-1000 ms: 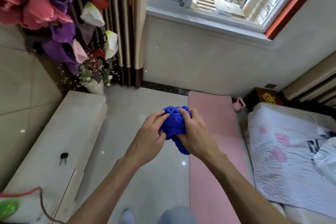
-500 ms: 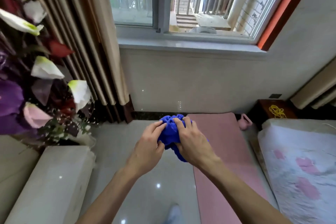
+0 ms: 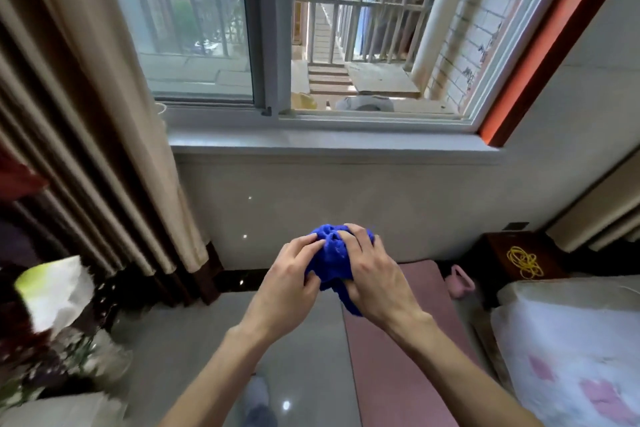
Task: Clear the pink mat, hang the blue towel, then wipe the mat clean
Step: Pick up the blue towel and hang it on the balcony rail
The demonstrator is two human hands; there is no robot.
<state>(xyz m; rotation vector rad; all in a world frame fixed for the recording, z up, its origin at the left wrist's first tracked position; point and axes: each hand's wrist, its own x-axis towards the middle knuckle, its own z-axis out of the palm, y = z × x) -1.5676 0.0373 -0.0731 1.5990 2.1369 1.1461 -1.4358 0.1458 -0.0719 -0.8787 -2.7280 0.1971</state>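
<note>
A bunched-up blue towel (image 3: 330, 258) is held in front of me at chest height, facing the window. My left hand (image 3: 289, 282) grips its left side and my right hand (image 3: 375, 279) grips its right side, fingers curled over the top. A tail of the cloth hangs below my right palm. The pink mat (image 3: 408, 357) lies on the floor below and to the right, running from the wall toward me, with nothing on the part I see.
An open barred window (image 3: 363, 28) with a grey sill (image 3: 329, 144) is straight ahead. Beige curtains (image 3: 86, 149) and flowers (image 3: 52, 288) stand at the left. A small pink kettlebell (image 3: 459, 282), a dark wooden box (image 3: 523, 258) and a bed (image 3: 571, 350) sit at the right.
My view has tilted up and moved closer to the window. Both hands keep their grip on the towel and have risen with it toward the sill.
</note>
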